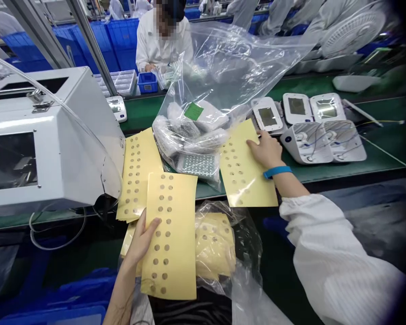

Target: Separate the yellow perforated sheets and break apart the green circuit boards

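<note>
My left hand is closed on a yellow backing sheet with punched round holes, thumb on its face, held above my lap. My right hand, a blue band at the wrist, rests with fingers curled on another yellow sheet that lies on the green belt's near edge. A third stack of yellow sheets leans beside the white machine. Between the sheets lies a large clear plastic bag with white parts and a green label inside.
A white machine with a clear cover fills the left. White device housings lie on the green belt at right. A clear bag with more yellow sheets sits on my lap. A person in white works across the belt.
</note>
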Demonstrator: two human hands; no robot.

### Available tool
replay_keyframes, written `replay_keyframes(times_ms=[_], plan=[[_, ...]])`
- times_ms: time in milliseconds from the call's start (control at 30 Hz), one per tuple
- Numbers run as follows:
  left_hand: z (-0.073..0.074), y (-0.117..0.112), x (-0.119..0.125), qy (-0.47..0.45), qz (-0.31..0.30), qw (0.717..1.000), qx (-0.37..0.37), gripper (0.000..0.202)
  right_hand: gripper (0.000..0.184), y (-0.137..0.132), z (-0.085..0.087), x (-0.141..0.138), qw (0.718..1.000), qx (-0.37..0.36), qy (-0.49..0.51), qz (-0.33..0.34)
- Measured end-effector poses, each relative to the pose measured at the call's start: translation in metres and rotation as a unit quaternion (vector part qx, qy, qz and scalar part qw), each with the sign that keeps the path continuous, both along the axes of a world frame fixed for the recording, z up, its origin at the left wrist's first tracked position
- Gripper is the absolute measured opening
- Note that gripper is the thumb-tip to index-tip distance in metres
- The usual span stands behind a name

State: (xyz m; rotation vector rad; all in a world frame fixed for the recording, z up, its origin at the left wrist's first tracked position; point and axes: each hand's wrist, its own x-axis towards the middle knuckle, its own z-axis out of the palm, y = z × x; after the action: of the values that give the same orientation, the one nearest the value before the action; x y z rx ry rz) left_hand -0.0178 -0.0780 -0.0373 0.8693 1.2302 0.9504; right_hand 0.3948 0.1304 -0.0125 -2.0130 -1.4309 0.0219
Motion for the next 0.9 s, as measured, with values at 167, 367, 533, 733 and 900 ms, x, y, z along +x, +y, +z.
replay_keyframes(times_ms=[167,367,533,733,900], plan=[[-0.004,0.000,0.005,0.000,0.022,1.000,0.015,0.052,0.069,-0.002,0.010,-0.036,0.995,-0.028,-0.090,0.023],[-0.009,0.004,0.008,-0.015,0.027,1.000,0.003,0.043,0.028,-0.114,0.023,-0.114,0.981,0.013,0.102,0.165],[-0.008,0.006,0.008,-0.011,0.022,0.999,0.030,0.045,0.047,-0.194,-0.028,-0.187,0.897,-0.184,0.313,0.251],[-0.009,0.005,0.004,-0.020,0.015,0.999,0.022,0.050,0.059,-0.195,-0.071,-0.204,0.876,-0.075,0.463,0.112],[-0.016,0.005,-0.004,-0.034,0.019,0.999,0.013,0.040,0.075,-0.199,-0.056,-0.177,0.924,0.019,0.377,0.054]])
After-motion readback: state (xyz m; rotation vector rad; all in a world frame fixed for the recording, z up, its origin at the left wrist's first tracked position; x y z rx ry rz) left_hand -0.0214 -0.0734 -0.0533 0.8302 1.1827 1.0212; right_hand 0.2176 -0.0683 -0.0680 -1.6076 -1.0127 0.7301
